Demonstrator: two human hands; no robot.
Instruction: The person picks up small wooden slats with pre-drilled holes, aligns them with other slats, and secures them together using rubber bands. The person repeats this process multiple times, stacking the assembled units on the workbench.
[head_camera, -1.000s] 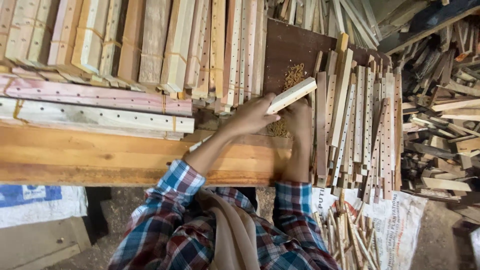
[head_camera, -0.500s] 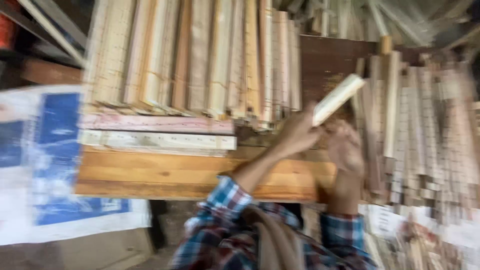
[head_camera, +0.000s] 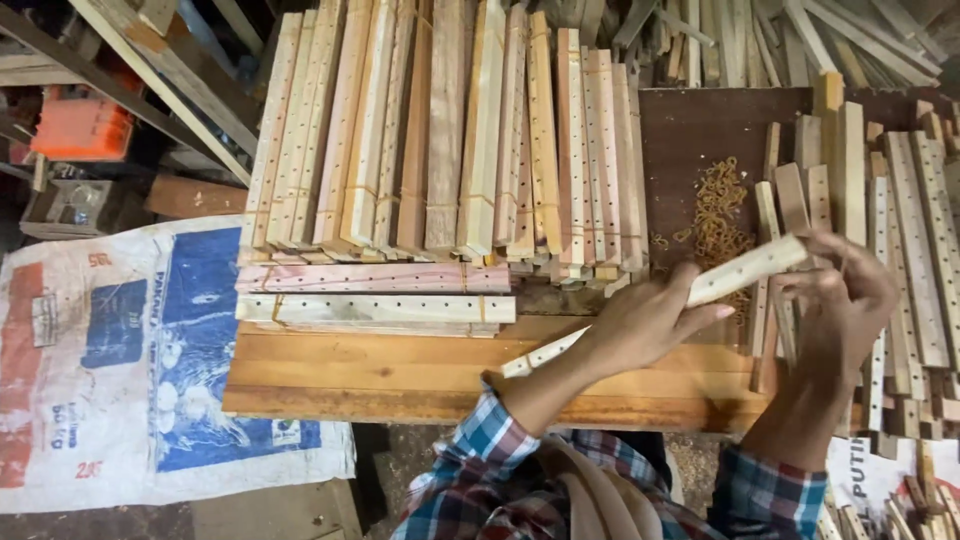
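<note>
- Pale wooden slat (head_camera: 740, 272), drilled with holes, is gripped mid-length by the left hand (head_camera: 645, 325) and pinched near its far end by the right hand (head_camera: 840, 300), tilted above the brown board (head_camera: 700, 130).
- Bundled slats (head_camera: 450, 140) are stacked flat alongside, within reach.

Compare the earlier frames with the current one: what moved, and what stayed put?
The view swung left, bringing the printed sack into sight. The left hand still grips the drilled wooden strip, now tilted lower, and the right hand has come up to its far end. The bundled slats and the plank bench lie unchanged.
</note>
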